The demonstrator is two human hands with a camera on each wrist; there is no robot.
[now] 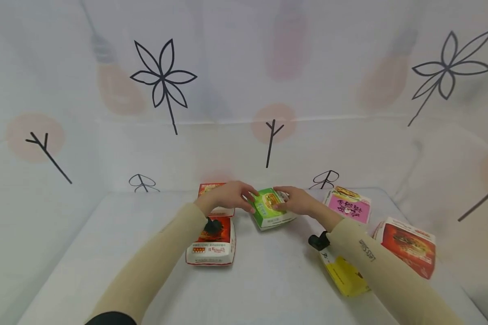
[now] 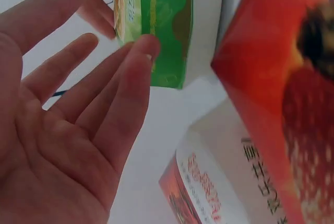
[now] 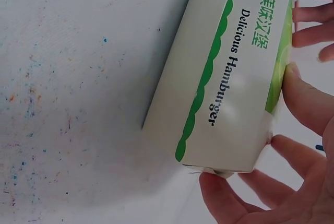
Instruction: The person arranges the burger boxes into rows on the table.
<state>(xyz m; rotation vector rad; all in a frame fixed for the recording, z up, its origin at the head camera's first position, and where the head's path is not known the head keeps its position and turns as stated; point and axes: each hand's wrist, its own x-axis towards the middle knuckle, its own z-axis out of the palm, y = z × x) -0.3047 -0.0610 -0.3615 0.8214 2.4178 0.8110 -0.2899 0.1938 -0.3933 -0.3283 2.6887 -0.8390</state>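
Observation:
A green and white hamburger box [image 1: 267, 208] rests at the back middle of the white table, between my two hands. My right hand [image 1: 296, 201] grips it from the right; in the right wrist view the thumb lies along the top edge of the box [image 3: 229, 83] and fingertips touch its end. My left hand [image 1: 232, 197] is at the box's left side, its fingers loosely bent. In the left wrist view the left palm [image 2: 62, 145] is bare and the fingertips come close to the green box [image 2: 169, 25]; contact is unclear.
Below my left wrist sits a red and white burger box [image 1: 213, 255], with another red box [image 1: 208, 187] behind it, partly hidden. At the right are a pink box [image 1: 351, 208], a red box [image 1: 408, 246] and a yellow box [image 1: 343, 275] partly under my right sleeve.

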